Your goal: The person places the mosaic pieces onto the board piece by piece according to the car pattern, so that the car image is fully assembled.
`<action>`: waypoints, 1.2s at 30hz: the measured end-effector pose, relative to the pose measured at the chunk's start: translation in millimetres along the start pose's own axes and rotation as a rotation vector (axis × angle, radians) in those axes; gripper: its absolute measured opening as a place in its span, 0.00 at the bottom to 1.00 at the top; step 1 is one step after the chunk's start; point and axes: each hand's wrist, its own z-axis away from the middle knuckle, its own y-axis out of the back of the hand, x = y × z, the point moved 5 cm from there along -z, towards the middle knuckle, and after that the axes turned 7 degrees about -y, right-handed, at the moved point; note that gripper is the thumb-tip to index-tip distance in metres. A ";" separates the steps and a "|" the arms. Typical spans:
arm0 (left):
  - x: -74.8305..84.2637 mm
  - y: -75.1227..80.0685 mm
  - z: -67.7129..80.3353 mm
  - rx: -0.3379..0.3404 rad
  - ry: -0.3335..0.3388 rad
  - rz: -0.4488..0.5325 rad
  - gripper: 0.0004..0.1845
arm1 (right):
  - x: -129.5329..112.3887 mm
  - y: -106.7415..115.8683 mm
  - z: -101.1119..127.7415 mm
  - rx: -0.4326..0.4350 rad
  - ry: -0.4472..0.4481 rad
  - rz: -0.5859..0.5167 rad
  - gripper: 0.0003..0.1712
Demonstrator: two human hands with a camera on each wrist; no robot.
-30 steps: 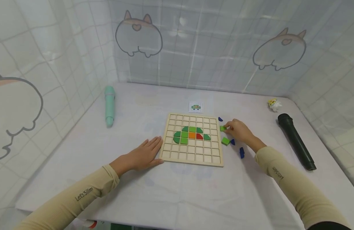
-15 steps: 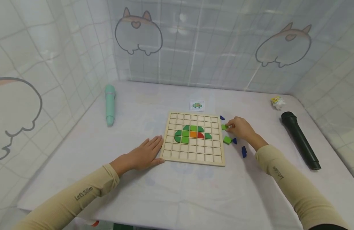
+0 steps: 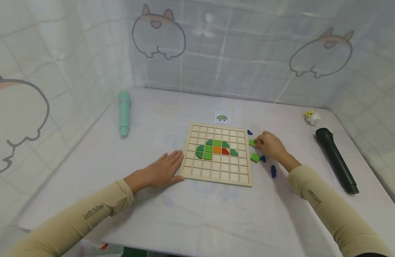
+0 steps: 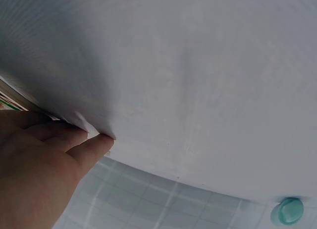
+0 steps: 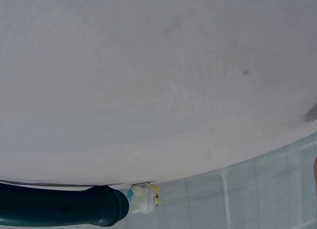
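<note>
A square wooden grid board (image 3: 197, 170) lies on the white-covered table. In its cells sit light green squares, dark green curved tiles, an orange square (image 3: 217, 150) and a red curved tile (image 3: 225, 151). My left hand (image 3: 162, 170) rests flat against the board's left edge, fingers straight. Just right of the board, my right hand (image 3: 270, 144) pinches a light green square tile (image 3: 252, 142) between thumb and fingertips. Below that hand lies another light green tile (image 3: 255, 157), with a blue piece (image 3: 263, 159) beside it and more blue pieces (image 3: 273, 171) nearer me.
A small picture card (image 3: 221, 117) lies behind the board, and a blue piece (image 3: 250, 132) sits off its top right corner. At left is a mint-green microphone (image 3: 124, 114). On the right are a black microphone (image 3: 337, 160) and a small white-and-yellow figurine (image 3: 312, 117).
The view has shifted slightly. Both hands keep nearly the same place, the right one still at the light green tile beside the board.
</note>
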 end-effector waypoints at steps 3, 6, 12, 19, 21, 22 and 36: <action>0.0 -0.2 -0.7 -0.008 -0.002 -0.004 0.42 | -1.0 0.7 2.4 0.004 0.011 0.017 0.16; -1.9 -1.5 -1.6 -0.020 0.005 -0.019 0.43 | -3.1 1.9 3.5 0.002 0.015 0.026 0.16; -2.9 -0.4 -3.1 -0.029 0.009 -0.027 0.43 | -4.2 3.9 5.4 0.010 0.027 0.049 0.16; -2.6 -0.2 -3.5 -0.026 0.012 -0.022 0.43 | -9.4 13.3 8.8 0.038 0.034 0.049 0.15; -2.5 -0.8 -3.2 -0.027 0.012 -0.019 0.43 | -14.7 14.9 10.5 0.041 0.046 0.035 0.15; -2.4 -0.6 -2.9 -0.026 0.012 -0.019 0.43 | -19.0 16.0 11.5 0.044 0.057 0.030 0.15; -0.1 1.4 -2.6 -0.018 0.009 -0.030 0.43 | -101.5 -3.9 32.7 0.028 0.283 0.083 0.13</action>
